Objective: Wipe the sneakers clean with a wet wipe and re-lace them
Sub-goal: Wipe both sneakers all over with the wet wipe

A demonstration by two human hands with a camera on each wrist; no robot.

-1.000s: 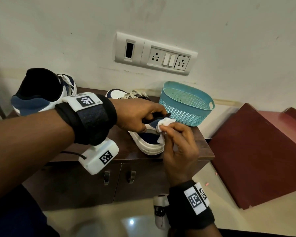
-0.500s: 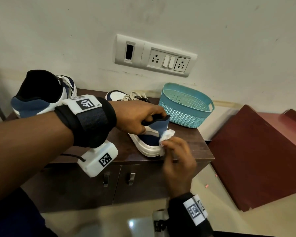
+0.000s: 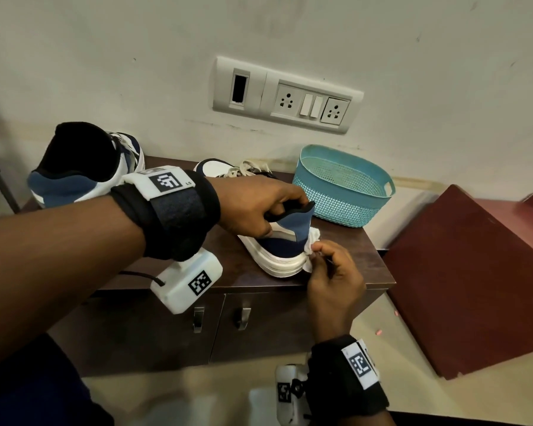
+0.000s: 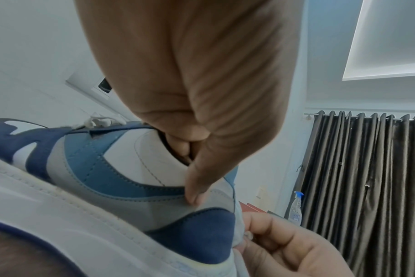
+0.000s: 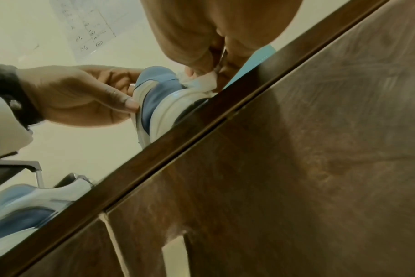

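Sneaker (image 3: 277,244): head view, on cabinet top (image 3: 234,272); my left hand (image 3: 253,207) curls over its collar, thumb outside.
Wet wipe (image 3: 310,241): pinched in my right hand (image 3: 333,278), pressed against heel.
Left wrist: thumb (image 4: 197,187) on grey side panel.
Right wrist: wipe (image 5: 201,80) bunched under my fingertips at heel; second sneaker (image 5: 24,202) well apart.

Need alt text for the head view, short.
The right hand presses a wet wipe against the heel of a blue-and-white sneaker on a wooden cabinet, while the left hand grips its collar.
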